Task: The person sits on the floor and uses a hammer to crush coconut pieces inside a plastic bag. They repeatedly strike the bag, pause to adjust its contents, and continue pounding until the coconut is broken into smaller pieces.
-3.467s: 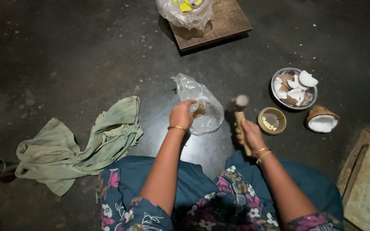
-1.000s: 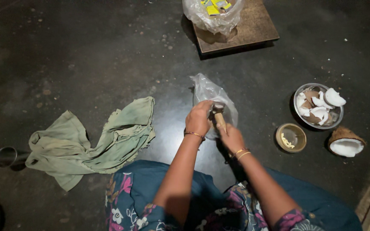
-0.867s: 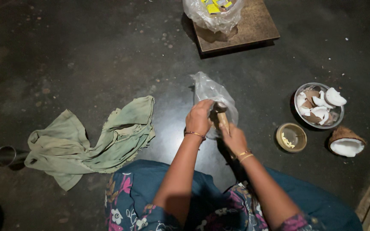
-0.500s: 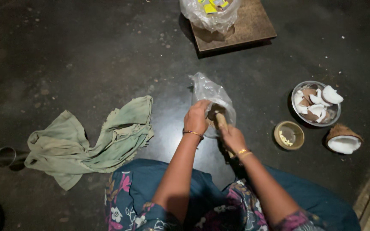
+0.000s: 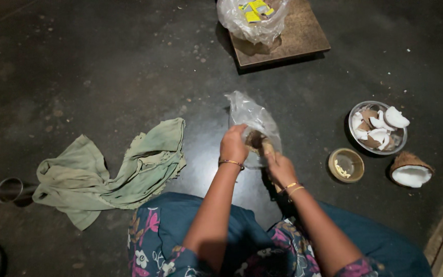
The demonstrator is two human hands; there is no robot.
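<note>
Dark floor (image 5: 103,66): left hand (image 5: 233,146) still pinches the plastic bag (image 5: 252,120); right hand (image 5: 281,168), fingers clamped around the wooden pestle (image 5: 267,149), has brought it down onto the bag.

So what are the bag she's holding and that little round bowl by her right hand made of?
The bag looks like thin clear plastic: see-through, crinkled, glinting. The small bowl seems to be brass or similar yellow metal, dull gold with a smooth rim, though painted ceramic can't be ruled out.
</note>
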